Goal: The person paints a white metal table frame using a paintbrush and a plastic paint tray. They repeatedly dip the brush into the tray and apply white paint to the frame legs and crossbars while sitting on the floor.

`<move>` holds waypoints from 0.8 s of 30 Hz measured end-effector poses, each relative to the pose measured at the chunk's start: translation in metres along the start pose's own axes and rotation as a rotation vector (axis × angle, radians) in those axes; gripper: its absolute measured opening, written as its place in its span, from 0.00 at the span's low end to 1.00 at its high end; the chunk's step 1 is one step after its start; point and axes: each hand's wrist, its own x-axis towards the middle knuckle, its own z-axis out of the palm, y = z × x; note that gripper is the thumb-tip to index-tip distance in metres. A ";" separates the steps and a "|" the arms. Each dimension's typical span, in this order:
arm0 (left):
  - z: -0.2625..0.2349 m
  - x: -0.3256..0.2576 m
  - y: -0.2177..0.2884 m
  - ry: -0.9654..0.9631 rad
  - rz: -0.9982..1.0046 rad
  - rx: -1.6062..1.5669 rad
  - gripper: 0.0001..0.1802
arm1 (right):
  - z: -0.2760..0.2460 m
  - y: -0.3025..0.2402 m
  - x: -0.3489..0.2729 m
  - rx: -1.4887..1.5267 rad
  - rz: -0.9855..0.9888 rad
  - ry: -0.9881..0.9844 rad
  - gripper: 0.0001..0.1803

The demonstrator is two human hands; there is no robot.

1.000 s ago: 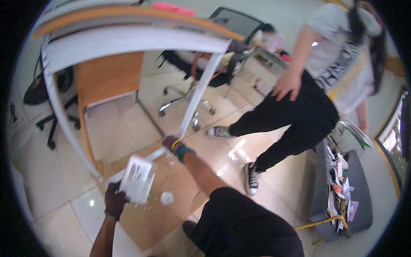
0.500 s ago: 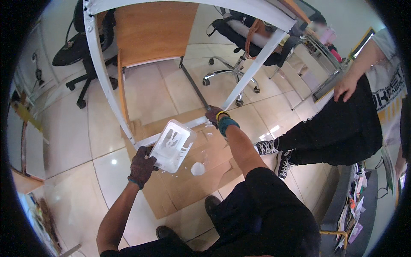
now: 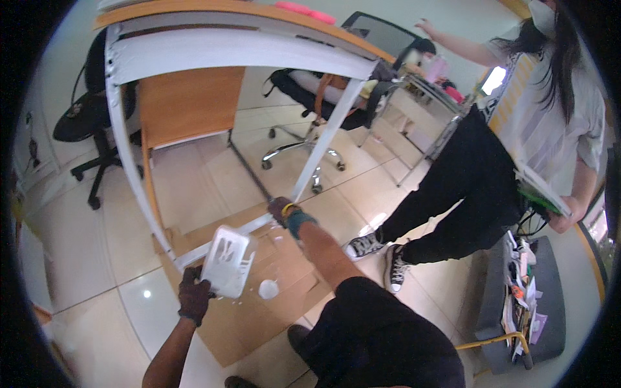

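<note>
1. White tray [image 3: 226, 262], rectangular, cut-outs in its base: I saw it held tilted above the left part of the cardboard sheet, before the counter's lower bar; contact with the sheet I could not tell.
2. Left hand [image 3: 194, 296], dark-gloved: fingers pinching the tray's near left corner.
3. Right hand [image 3: 282, 210], dark-gloved, yellow band at the wrist: placed at the counter's lower right corner, where leg and bar met. I could not tell whether its fingers were closed around the metal.
4. Cardboard sheet [image 3: 239, 333], brown: flat on the tiled floor [image 3: 132, 326], its far edge reaching beneath the counter.
5. White round patch [image 3: 268, 289], with small white flecks: on the cardboard, just right of the tray.
6. Counter [image 3: 194, 8], wood-edged, white metal frame: left leg [image 3: 134, 161], right leg [image 3: 330, 129] and lower bar [image 3: 257, 224] all in my view.
7. Pink article [image 3: 304, 11]: at the counter's far edge.
8. Swivel chair [image 3: 304, 155], chrome base: behind the right leg.
9. Person in black trousers [image 3: 446, 194]: standing well right of the counter, one arm outstretched.
10. Grey holder [image 3: 550, 304], papers inside: beyond the cardboard's right edge.
</note>
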 end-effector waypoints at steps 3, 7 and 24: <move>0.005 0.011 -0.014 -0.071 0.077 -0.078 0.19 | 0.002 0.028 -0.030 0.105 -0.026 0.215 0.12; -0.019 0.022 0.006 -0.149 0.154 0.109 0.17 | -0.068 0.052 -0.061 0.229 -0.426 0.257 0.32; -0.004 0.050 0.061 -0.348 -0.208 0.312 0.18 | -0.066 0.050 -0.251 1.906 0.388 0.239 0.18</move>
